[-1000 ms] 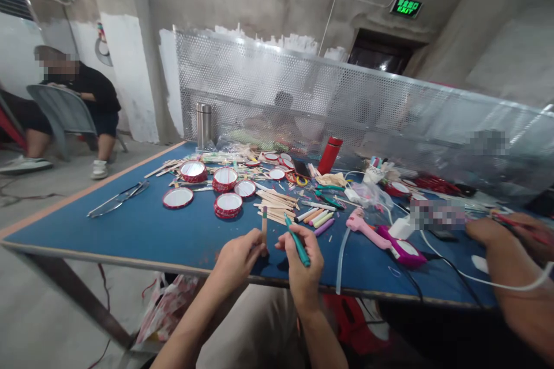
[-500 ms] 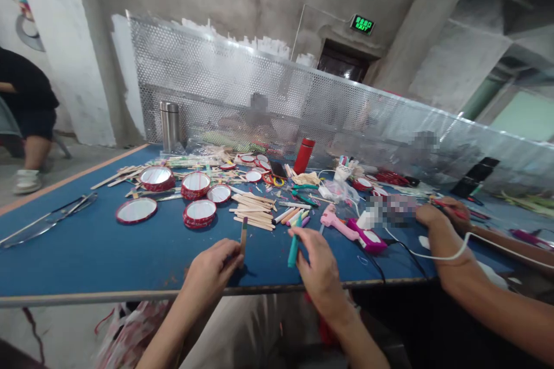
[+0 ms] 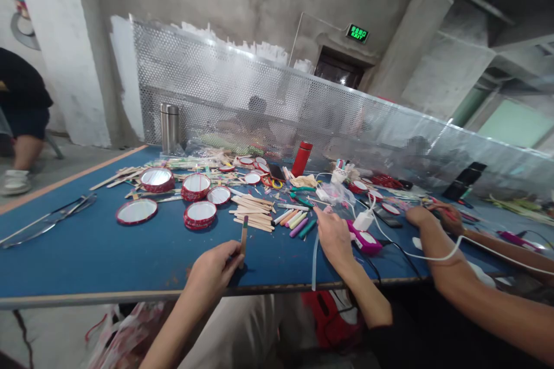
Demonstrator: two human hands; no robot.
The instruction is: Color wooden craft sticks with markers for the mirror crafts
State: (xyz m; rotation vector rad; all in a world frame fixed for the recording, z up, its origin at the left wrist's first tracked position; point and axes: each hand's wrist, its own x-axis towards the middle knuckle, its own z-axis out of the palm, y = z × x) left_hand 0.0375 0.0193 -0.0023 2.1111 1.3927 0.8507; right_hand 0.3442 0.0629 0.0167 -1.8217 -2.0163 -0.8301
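Observation:
Upright in the fingers of my left hand (image 3: pixel 215 268) is a wooden craft stick (image 3: pixel 244 236) whose top end is coloured. My right hand (image 3: pixel 334 236) is closed over the pink glue gun (image 3: pixel 329 209), covering most of it. A translucent glue stick (image 3: pixel 315 262) reaches down from beneath that hand toward the table edge. Left of my right hand lie the teal marker (image 3: pixel 307 229) and several other coloured markers (image 3: pixel 298 221). A pile of plain craft sticks (image 3: pixel 254 211) lies beyond my left hand.
Red-rimmed round mirrors (image 3: pixel 137 211) lie on the blue table (image 3: pixel 104 259), some stacked. A purple power strip (image 3: pixel 367 244) with a white plug (image 3: pixel 362 220) and cables sits right of my hand. A co-worker's arm (image 3: pixel 450 265) reaches in from the right. Bottles stand behind.
My right hand has put the teal marker down beside the other markers and moved right onto the glue gun. My left hand still holds the craft stick in about the same place.

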